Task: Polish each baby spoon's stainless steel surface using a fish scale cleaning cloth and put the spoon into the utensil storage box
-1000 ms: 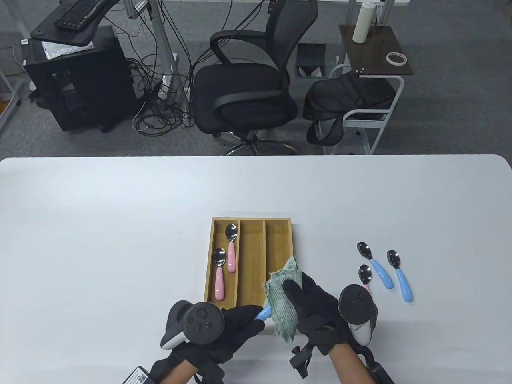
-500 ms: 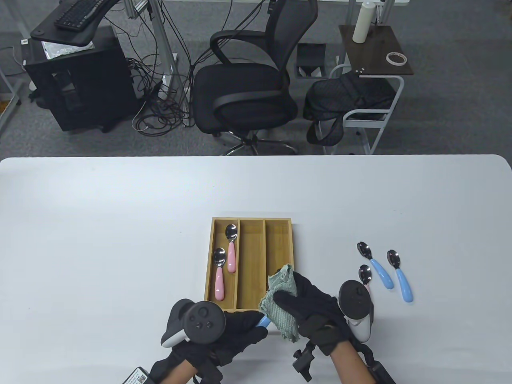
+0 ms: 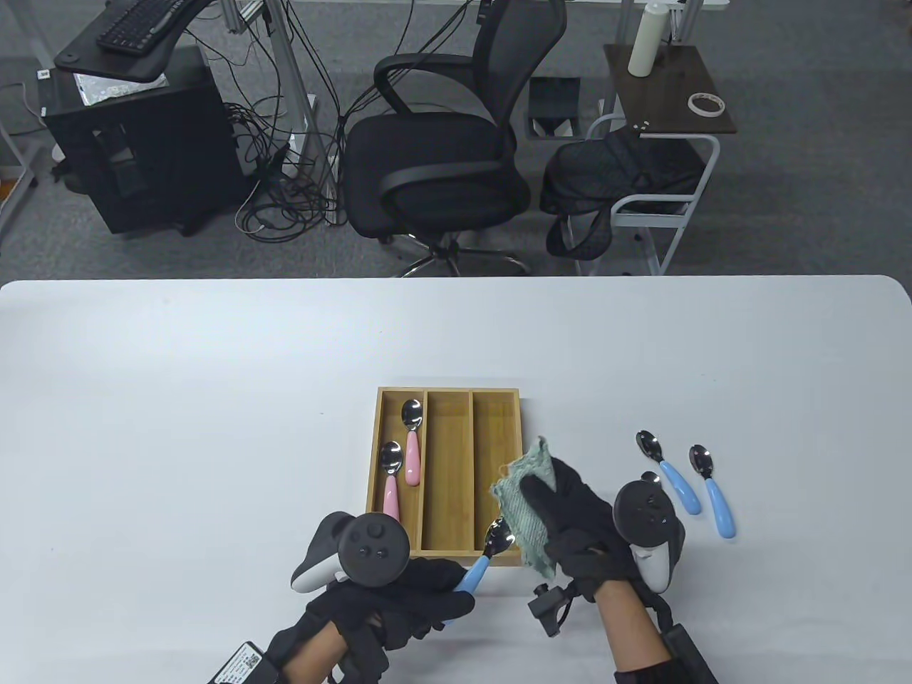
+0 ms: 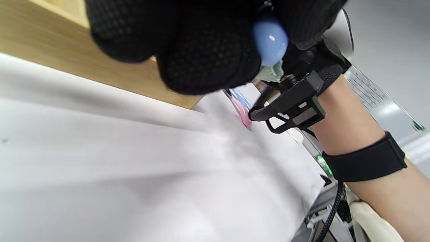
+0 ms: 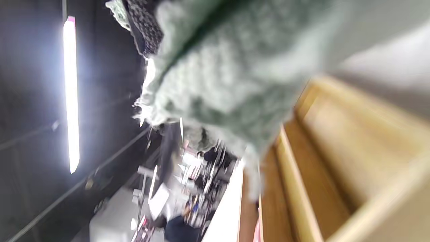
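My left hand (image 3: 417,588) grips the blue handle of a baby spoon (image 3: 483,557); its steel bowl (image 3: 499,536) shows bare over the front edge of the wooden storage box (image 3: 447,400). In the left wrist view the handle's blue end (image 4: 270,42) pokes out between my gloved fingers (image 4: 205,57). My right hand (image 3: 570,524) holds the green fish scale cloth (image 3: 527,509) just right of the bowl, apart from it. The cloth (image 5: 221,77) fills the right wrist view above the box (image 5: 339,158). Two pink spoons (image 3: 399,474) lie in the box's left compartment.
Two blue spoons (image 3: 670,474) (image 3: 712,491) lie on the white table (image 3: 178,427) right of the box, and a third spoon's bowl (image 3: 650,476) peeks out behind my right tracker. An office chair (image 3: 434,157) and a side shelf stand beyond the far edge.
My right hand has pulled the cloth up and to the right off the spoon, uncovering its bowl. My left hand has shifted slightly right with the spoon.
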`<state>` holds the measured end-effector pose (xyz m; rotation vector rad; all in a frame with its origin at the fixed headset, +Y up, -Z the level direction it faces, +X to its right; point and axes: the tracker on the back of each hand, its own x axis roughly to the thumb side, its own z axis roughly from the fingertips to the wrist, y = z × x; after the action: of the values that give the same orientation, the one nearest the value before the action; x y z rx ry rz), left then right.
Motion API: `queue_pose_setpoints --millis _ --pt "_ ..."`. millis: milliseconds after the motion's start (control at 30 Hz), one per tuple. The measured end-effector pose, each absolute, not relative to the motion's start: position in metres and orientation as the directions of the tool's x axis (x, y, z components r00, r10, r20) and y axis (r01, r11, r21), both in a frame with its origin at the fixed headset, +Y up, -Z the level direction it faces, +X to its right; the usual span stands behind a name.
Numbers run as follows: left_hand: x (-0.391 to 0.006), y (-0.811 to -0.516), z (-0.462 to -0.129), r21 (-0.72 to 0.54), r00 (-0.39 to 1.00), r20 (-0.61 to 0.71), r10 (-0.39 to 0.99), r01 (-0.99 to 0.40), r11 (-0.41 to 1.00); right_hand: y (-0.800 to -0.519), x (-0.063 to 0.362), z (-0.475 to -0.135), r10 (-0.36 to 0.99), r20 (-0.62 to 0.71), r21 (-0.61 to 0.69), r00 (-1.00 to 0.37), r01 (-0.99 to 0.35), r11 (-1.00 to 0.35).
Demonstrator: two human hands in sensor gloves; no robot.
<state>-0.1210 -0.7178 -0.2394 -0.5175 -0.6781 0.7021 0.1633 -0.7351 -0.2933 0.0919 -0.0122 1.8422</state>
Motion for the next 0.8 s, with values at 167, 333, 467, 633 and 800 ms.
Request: queue_pose_setpoints --millis 167,333,467,633,800 --pt "-0.137 -0.705 -0.270 -0.528 0.595 0.183 0.783 -0.612 0.589 -0.716 0.194 -0.281 0.985 0.116 -0.056 -0.128 -0.991 -0.122" --pt "-0.131 -0.701 -0.314 -0.456 0.712 0.033 0.701 -0.614 0.645 -0.707 0.189 -0.274 0.981 0.166 -0.024 -0.099 -0.995 -0.096" --pt "-0.115 -0.713 -0.347 -0.420 0.844 -0.064 0.533 -0.507 0.753 -0.709 0.186 -0.273 0.980 0.165 -0.021 -0.109 -0.994 -0.107" --pt "-0.099 -0.725 -0.373 -0.450 0.867 -0.125 0.482 -0.483 0.751 -0.709 0.189 -0.275 0.983 0.157 -0.030 -0.094 -0.995 -0.090" --pt "-0.092 -0.730 -0.387 -0.469 0.886 -0.151 0.438 -0.455 0.757 -0.709 0.189 -0.276 0.984 0.153 -0.026 -0.095 -0.995 -0.092"
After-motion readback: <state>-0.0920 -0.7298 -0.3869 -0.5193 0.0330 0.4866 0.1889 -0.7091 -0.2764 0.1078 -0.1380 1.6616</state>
